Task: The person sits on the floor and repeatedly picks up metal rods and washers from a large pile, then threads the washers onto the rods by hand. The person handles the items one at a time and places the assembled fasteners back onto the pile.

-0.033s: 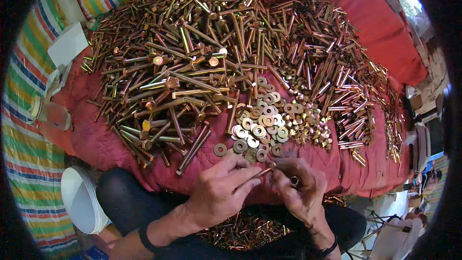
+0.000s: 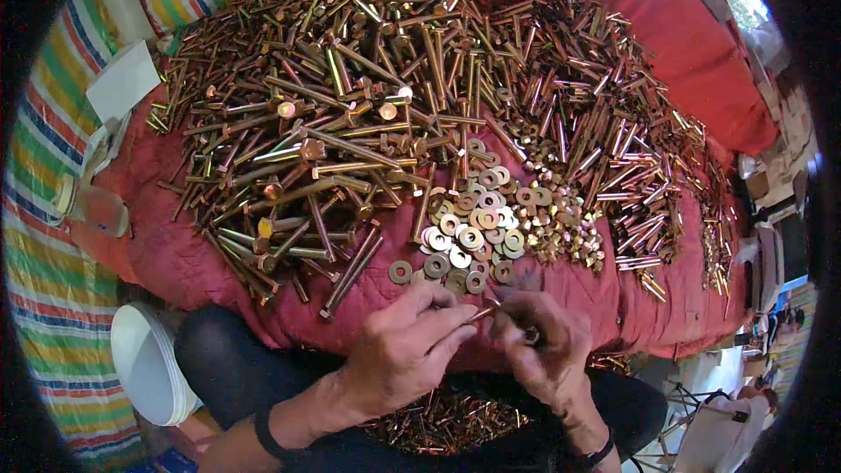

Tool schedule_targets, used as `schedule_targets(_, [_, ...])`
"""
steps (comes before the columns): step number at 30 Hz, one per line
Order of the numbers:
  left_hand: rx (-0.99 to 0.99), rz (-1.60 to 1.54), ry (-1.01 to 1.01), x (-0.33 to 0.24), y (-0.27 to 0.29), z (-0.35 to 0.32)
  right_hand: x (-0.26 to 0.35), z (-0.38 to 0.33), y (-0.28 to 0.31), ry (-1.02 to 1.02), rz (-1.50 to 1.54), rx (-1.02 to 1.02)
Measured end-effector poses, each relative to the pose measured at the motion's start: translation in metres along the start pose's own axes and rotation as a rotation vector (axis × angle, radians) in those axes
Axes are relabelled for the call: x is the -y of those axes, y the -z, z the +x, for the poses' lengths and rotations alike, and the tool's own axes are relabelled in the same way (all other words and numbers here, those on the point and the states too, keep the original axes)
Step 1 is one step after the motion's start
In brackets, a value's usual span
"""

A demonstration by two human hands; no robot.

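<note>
Left hand (image 2: 399, 342)'s pinching a bolt (image 2: 483, 313), right hand (image 2: 550, 346)'s grip's too blurry to tell, and a loose pinch might drop it.

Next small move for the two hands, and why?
I'd probably hold the left hand steady and align the right hand with the coppery rod: the left pinches the rod, its free end points toward the right hand, and that hand holds a small round metal piece. Blur hides whether the right touches the rod.
</note>
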State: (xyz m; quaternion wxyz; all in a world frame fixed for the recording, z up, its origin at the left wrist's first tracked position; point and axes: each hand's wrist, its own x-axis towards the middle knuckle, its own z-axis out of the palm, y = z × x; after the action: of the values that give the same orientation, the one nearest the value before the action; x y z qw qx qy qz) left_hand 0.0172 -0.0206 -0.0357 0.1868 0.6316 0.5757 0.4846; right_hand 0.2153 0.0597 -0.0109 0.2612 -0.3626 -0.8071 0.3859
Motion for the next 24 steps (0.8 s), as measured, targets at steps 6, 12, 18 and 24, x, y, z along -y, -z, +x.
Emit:
schedule_targets(6, [-0.027,0.015,-0.076,0.000,-0.004,0.001,0.002,0.000,-0.004,0.224,-0.076,-0.012])
schedule_targets(12, [0.031,-0.329,0.144,-0.005,-0.003,0.003,0.009,0.019,0.002,-0.301,1.265,-0.416])
schedule_targets(18, [0.068,-0.583,0.295,-0.016,-0.010,0.002,0.002,0.036,0.002,-0.367,1.707,-0.426])
schedule_targets(24, [0.052,-0.723,0.386,-0.015,-0.002,0.000,0.009,0.033,-0.006,-0.370,1.815,-0.384])
